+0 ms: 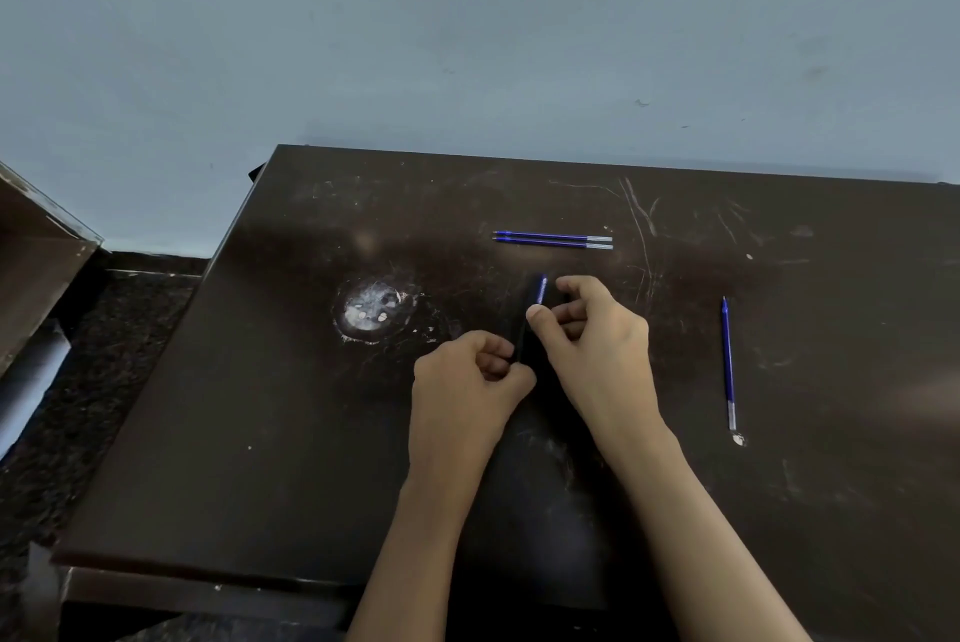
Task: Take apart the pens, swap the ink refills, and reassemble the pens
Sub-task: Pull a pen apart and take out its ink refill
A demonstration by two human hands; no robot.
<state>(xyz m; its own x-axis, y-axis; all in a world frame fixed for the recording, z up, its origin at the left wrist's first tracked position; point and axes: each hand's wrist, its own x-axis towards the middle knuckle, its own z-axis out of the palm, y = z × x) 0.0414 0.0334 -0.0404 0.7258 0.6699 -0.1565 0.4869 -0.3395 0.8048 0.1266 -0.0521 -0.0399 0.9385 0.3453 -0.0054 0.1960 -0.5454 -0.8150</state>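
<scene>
Left hand curled, gripping the near end of one black pen barrel. One blue refill pokes out the far end. Right hand pinches the barrel's upper part. Two loose refills lie side by side just beyond the hands. Another single refill lies well right. Four refills in all on the dark table.

A plain blue-grey wall fills the upper half of the frame. Below it stands a dark brown table, scratched, with a worn white patch left of centre. At the left edge, another brown furniture piece stands over dark speckled floor.
</scene>
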